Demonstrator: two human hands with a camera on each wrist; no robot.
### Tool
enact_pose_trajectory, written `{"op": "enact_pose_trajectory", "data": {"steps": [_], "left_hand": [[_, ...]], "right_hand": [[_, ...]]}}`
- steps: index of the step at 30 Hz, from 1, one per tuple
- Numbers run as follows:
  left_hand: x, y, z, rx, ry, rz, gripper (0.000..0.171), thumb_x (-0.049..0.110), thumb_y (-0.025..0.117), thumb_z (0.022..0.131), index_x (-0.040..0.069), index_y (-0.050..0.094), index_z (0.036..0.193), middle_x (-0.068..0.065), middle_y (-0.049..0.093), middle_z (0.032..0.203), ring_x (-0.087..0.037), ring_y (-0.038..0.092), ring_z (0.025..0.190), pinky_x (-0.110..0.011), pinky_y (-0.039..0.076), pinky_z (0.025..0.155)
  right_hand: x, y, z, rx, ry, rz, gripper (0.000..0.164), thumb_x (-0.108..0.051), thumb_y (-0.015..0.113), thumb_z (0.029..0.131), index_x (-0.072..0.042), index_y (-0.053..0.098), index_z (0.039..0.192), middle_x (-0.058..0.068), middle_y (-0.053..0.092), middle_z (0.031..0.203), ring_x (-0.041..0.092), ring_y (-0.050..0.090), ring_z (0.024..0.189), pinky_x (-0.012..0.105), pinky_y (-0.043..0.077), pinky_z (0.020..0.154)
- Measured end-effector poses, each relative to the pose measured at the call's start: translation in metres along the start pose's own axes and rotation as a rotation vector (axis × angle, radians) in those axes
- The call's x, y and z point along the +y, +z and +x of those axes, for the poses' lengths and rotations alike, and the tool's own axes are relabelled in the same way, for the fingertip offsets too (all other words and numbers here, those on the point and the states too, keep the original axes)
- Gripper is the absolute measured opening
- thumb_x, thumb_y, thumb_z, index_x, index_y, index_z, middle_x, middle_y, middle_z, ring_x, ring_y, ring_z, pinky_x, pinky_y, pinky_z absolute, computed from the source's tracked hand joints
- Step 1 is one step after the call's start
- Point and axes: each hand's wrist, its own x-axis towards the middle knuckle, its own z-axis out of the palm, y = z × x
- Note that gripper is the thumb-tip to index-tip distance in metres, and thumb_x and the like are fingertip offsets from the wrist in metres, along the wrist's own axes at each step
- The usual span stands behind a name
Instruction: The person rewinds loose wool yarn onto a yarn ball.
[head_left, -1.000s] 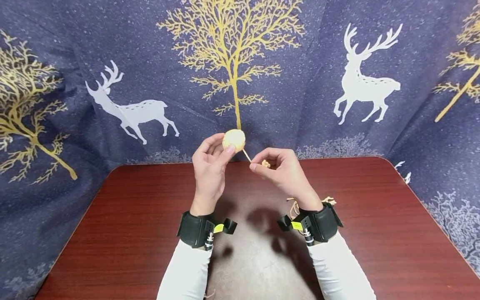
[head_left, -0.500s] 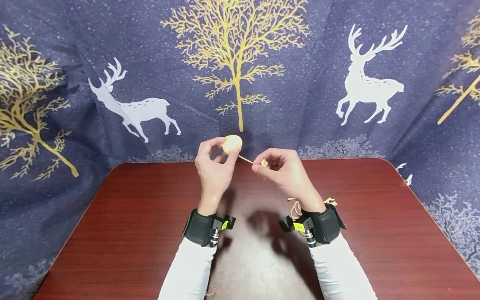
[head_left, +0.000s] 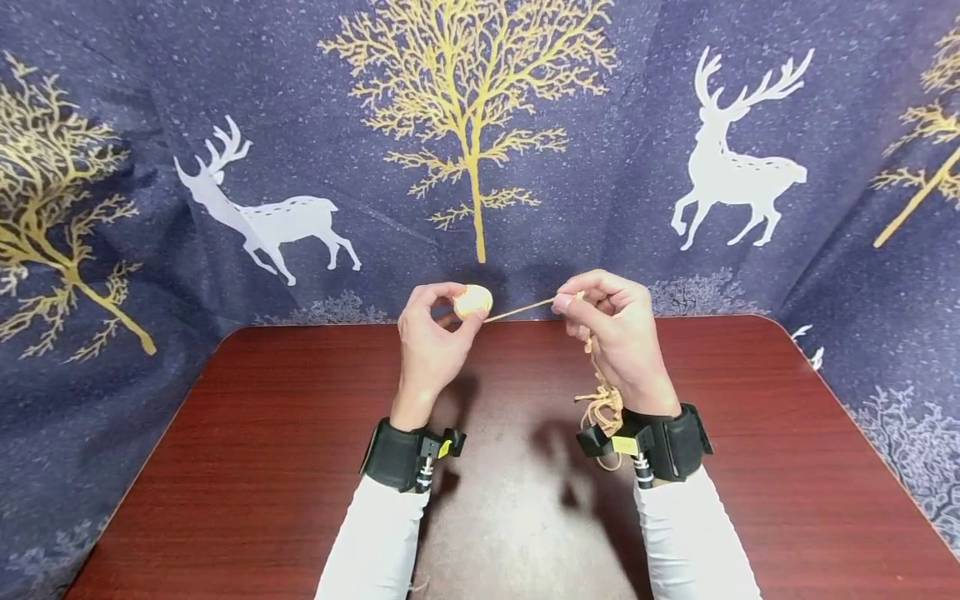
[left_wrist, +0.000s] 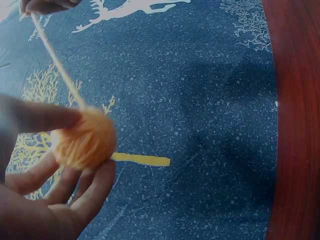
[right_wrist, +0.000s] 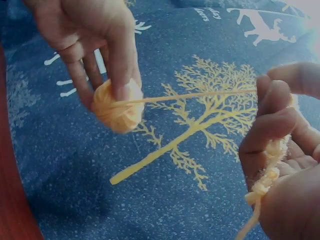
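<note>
A small ball of pale orange yarn (head_left: 472, 300) is gripped between the thumb and fingers of my left hand (head_left: 435, 350), above the far edge of the table. From the ball a single taut strand (head_left: 521, 309) runs to my right hand (head_left: 618, 333), which pinches it between thumb and forefinger. In the right wrist view, a bunched length of yarn (right_wrist: 270, 170) passes through the right palm and hangs below it. Under the right hand a loose tangle of yarn (head_left: 602, 408) shows beside the wrist; its rest is hidden behind the wrist strap.
A dark red wooden table (head_left: 285, 450) spreads beneath both arms. Behind it hangs a blue cloth (head_left: 405, 167) with white deer and golden trees. Black camera straps (head_left: 397, 454) sit on both wrists.
My right hand has moved right and slightly up, turning, and the strand between the hands has grown longer. The left hand has shifted slightly, and more of the yarn tangle shows.
</note>
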Motion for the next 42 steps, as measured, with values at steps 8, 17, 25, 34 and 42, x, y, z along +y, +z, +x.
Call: {"op": "enact_pose_trajectory", "data": {"steps": [8,17,25,34,42], "left_hand": [[0.005,-0.007,-0.001,-0.516,-0.216,-0.19,0.033,-0.005,0.081,0.076,-0.003,0.071,0.107,-0.015,0.072,0.1,-0.028,0.069,0.091,-0.031,0.06,0.079],[0.009,-0.01,-0.003,-0.895,-0.125,-0.476,0.033,-0.009,0.075,0.082,-0.01,0.065,0.113,-0.015,0.072,0.106,-0.022,0.069,0.098,-0.033,0.06,0.083],[0.017,-0.009,-0.006,-0.781,-0.053,-0.756,0.032,-0.001,0.077,0.083,0.002,0.069,0.114,-0.007,0.068,0.113,-0.02,0.067,0.104,-0.031,0.059,0.086],[0.018,-0.003,-0.003,-0.474,-0.067,-0.992,0.042,-0.016,0.059,0.082,0.006,0.069,0.116,-0.008,0.069,0.113,-0.019,0.064,0.102,-0.027,0.058,0.085],[0.02,0.001,0.0,-0.219,-0.145,-0.873,0.048,-0.02,0.059,0.084,-0.01,0.058,0.131,-0.008,0.066,0.112,-0.02,0.063,0.105,-0.025,0.057,0.088]], "right_hand": [[0.0,-0.007,0.003,0.088,-0.056,0.086,0.021,0.018,0.062,0.087,0.0,0.073,0.085,0.008,0.069,0.071,0.011,0.05,0.05,0.018,0.038,0.046],[0.003,-0.009,0.005,0.128,-0.036,0.038,0.02,0.014,0.066,0.088,-0.004,0.074,0.086,0.006,0.069,0.073,0.011,0.052,0.052,0.017,0.038,0.047],[0.012,-0.008,0.006,0.131,0.056,-0.049,0.017,0.009,0.07,0.089,-0.006,0.075,0.088,0.004,0.069,0.072,0.01,0.056,0.053,0.017,0.043,0.047],[0.02,0.0,0.004,-0.051,0.137,-0.358,0.006,0.003,0.074,0.088,0.0,0.073,0.093,0.006,0.066,0.068,0.016,0.055,0.054,0.021,0.046,0.046],[0.021,0.008,-0.001,-0.217,0.134,-0.506,0.009,-0.005,0.077,0.088,0.0,0.073,0.095,0.008,0.07,0.08,0.016,0.055,0.058,0.024,0.047,0.051]]}}
